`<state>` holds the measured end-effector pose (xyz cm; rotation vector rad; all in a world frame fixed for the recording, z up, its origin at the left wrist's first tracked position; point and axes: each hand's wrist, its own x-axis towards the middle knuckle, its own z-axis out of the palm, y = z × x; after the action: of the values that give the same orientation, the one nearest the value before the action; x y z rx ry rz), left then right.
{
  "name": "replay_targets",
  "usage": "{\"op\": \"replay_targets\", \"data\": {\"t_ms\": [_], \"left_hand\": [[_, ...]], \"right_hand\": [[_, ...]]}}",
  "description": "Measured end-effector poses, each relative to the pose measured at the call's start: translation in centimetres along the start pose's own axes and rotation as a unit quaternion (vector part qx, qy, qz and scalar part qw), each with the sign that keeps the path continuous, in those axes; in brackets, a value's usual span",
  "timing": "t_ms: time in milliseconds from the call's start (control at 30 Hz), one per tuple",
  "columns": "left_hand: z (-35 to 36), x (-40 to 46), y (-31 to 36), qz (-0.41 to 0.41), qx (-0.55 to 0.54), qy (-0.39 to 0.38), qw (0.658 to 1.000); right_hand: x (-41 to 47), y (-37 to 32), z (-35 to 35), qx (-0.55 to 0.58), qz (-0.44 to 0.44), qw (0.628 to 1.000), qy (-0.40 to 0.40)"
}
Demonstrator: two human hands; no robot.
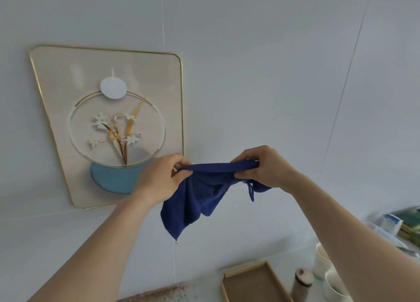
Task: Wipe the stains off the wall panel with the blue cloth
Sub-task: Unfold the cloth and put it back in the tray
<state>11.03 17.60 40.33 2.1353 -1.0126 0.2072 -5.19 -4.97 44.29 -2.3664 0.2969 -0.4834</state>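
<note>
From your head camera, your left hand (162, 179) and right hand (264, 167) each pinch a top corner of the blue cloth (200, 195), stretching its upper edge between them while the rest hangs loose. You hold it in the air in front of the pale wall panel (261, 74), just right of the gold-framed flower picture (109, 124). A wooden tray (254, 283) and white cups (327, 272) sit below right.
</note>
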Motion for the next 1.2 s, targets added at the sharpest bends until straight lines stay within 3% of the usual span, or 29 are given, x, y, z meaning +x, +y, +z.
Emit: {"op": "replay_targets", "data": {"t_ms": [333,800,1000,1100,1200], "left_hand": [[15.7,0.6,0.1,-0.070,-0.065,-0.109,0.989],[35.7,-6.6,-4.5,-0.229,-0.111,-0.201,0.946],[40.5,-13.1,-6.5,-0.215,-0.001,-0.241,0.947],[41.6,-15.8,-6.9,-0.174,0.062,-0.312,0.932],[41.9,-17.5,-7.3,-0.129,0.133,-0.394,0.900]], "right_hand": [[-1.7,14.7,1.5,-0.056,0.105,0.993,-0.027],[-8.3,32.4,14.1,-0.103,0.213,0.968,-0.088],[-12.8,36.5,19.7,-0.126,0.221,0.953,-0.168],[-15.3,37.8,22.1,-0.166,0.217,0.921,-0.278],[-17.0,38.3,23.6,-0.190,0.219,0.904,-0.315]]}}
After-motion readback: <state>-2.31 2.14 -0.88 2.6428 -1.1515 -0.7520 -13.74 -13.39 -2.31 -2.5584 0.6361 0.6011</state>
